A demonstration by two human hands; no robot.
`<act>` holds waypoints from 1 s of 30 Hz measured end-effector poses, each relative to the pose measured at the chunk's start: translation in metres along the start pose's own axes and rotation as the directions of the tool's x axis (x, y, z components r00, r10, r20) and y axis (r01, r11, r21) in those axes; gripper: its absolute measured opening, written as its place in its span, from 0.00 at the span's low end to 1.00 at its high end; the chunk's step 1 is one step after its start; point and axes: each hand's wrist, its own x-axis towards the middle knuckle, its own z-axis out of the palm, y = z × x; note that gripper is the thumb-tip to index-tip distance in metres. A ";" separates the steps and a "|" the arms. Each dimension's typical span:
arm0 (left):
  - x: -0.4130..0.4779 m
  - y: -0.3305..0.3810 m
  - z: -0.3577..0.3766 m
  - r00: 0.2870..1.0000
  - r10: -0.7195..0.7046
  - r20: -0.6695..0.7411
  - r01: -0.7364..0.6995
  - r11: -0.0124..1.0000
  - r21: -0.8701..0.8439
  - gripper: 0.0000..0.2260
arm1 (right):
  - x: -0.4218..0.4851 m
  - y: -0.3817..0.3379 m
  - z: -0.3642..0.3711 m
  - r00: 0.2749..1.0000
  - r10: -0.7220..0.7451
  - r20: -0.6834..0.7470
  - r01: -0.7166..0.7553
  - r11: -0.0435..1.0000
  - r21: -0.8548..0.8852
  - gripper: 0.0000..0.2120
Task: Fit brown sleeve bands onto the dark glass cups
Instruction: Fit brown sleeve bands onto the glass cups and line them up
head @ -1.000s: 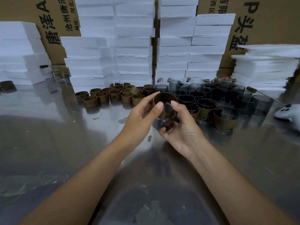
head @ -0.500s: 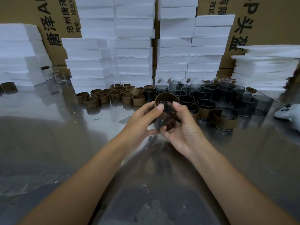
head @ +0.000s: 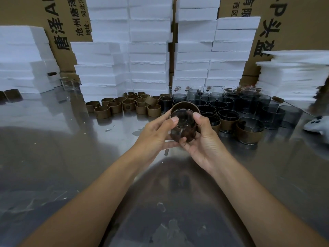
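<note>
Both hands hold one dark glass cup (head: 183,124) above the metal table, tilted with its base toward me. A brown sleeve band (head: 185,106) rings the cup, its far edge standing above the glass. My left hand (head: 156,134) grips the cup's left side, thumb on top. My right hand (head: 204,138) grips its right side, thumb on the band's edge and fingers curled under. Loose brown bands (head: 124,106) lie beyond on the left. Bare dark cups (head: 231,104) stand beyond on the right, with banded cups (head: 249,131) in front of them.
White foam slabs (head: 147,50) are stacked along the back before cardboard boxes (head: 288,24). More foam (head: 293,75) sits at the right, and a white controller (head: 316,124) lies at the right edge. The shiny steel table (head: 71,157) reaches toward me.
The brown band has slid further over the cup, and my hands have closed in round both.
</note>
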 end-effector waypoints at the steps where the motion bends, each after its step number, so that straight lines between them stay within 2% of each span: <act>1: 0.000 0.000 0.000 1.000 0.003 -0.005 -0.003 1.000 0.009 0.13 | 0.000 0.000 0.000 1.000 -0.004 0.003 0.005 1.000 -0.007 0.13; 9: -0.002 0.003 0.001 0.996 0.011 -0.083 -0.007 0.999 0.046 0.11 | -0.001 -0.001 -0.001 1.000 0.006 -0.021 -0.007 0.999 -0.047 0.18; 24: 0.000 0.005 -0.001 0.995 0.007 -0.102 -0.007 1.000 0.002 0.10 | 0.002 0.000 -0.003 1.000 -0.017 -0.023 0.017 1.000 -0.024 0.25; 30: 0.004 -0.001 -0.003 0.991 -0.006 -0.135 -0.002 0.998 -0.063 0.09 | 0.007 0.005 -0.001 0.998 -0.024 -0.055 0.024 1.000 0.004 0.24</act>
